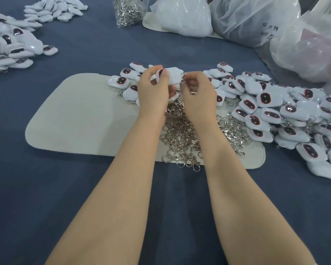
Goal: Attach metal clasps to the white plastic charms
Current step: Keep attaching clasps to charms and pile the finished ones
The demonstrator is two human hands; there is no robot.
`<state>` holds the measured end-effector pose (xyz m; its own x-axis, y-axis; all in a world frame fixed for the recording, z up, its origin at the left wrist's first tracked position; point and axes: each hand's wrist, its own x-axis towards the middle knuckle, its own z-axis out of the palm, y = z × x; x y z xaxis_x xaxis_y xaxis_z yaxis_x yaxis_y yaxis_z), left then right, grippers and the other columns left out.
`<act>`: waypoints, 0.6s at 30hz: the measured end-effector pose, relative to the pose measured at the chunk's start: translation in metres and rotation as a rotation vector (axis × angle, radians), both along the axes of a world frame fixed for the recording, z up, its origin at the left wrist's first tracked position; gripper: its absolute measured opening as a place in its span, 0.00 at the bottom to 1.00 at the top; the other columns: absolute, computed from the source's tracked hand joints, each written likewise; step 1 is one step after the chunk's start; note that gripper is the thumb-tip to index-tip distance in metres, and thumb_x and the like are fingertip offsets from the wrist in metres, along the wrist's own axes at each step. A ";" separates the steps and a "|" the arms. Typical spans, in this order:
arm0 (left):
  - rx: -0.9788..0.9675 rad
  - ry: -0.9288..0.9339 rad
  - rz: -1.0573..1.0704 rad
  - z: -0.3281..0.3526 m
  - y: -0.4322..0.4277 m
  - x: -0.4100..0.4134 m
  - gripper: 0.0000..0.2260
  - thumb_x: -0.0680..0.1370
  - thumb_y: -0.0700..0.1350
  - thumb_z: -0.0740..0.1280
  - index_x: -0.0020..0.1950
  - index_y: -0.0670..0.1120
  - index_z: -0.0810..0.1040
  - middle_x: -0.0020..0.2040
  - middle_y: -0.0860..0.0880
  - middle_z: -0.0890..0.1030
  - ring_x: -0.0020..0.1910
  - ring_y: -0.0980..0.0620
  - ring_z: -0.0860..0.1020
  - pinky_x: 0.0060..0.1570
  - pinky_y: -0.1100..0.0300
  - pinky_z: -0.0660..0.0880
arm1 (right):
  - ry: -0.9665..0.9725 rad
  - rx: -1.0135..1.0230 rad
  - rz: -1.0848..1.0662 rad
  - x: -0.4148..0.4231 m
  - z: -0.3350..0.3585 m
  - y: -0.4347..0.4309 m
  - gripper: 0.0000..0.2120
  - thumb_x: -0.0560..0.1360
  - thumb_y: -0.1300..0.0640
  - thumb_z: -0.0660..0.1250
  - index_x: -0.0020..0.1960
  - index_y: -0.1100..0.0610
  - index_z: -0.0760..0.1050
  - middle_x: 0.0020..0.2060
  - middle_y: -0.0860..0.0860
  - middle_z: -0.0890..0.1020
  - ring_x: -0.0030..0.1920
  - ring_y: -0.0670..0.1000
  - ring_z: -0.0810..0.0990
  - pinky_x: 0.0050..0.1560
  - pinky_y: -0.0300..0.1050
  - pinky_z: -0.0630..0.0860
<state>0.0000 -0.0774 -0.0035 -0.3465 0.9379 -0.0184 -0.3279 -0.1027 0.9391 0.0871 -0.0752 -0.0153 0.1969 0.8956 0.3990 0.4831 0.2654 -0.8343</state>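
Observation:
My left hand (153,88) grips a white plastic charm (173,75) with a dark oval face, held up over the pale mat (75,119). My right hand (197,92) pinches a metal clasp (184,78) at the charm's right end; most of the clasp is hidden by the fingers. Beneath both wrists lies a heap of loose silver clasps (182,138). A large pile of white charms (287,115) spreads from behind my hands to the right edge.
More white charms are piled at the far left (11,46) and back left (54,9). A clear bag of clasps (127,10) and several plastic bags (252,18) stand at the back and right, on the dark blue cloth (46,188).

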 end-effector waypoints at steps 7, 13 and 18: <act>-0.082 -0.114 -0.034 0.000 0.001 -0.002 0.12 0.80 0.39 0.62 0.62 0.39 0.73 0.40 0.47 0.77 0.26 0.59 0.76 0.29 0.67 0.73 | 0.059 -0.033 0.007 -0.001 0.000 0.002 0.04 0.77 0.60 0.64 0.49 0.54 0.76 0.39 0.39 0.76 0.42 0.38 0.76 0.46 0.26 0.71; -0.119 -0.183 -0.091 0.001 0.000 -0.003 0.03 0.79 0.37 0.62 0.48 0.41 0.75 0.34 0.48 0.76 0.29 0.57 0.76 0.29 0.66 0.74 | 0.110 0.009 -0.005 -0.002 0.001 0.002 0.04 0.77 0.62 0.64 0.49 0.56 0.76 0.40 0.42 0.78 0.41 0.39 0.76 0.43 0.25 0.70; -0.148 -0.241 -0.142 0.002 0.001 -0.002 0.04 0.79 0.38 0.61 0.48 0.42 0.75 0.36 0.48 0.76 0.25 0.59 0.76 0.27 0.67 0.73 | 0.202 0.053 -0.025 -0.003 0.004 0.000 0.05 0.76 0.64 0.63 0.48 0.56 0.74 0.39 0.44 0.78 0.41 0.43 0.77 0.44 0.29 0.72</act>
<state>-0.0015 -0.0762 -0.0019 -0.1818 0.9575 -0.2240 -0.5440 0.0918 0.8340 0.0839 -0.0751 -0.0110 0.2995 0.8681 0.3958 0.3148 0.3017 -0.8999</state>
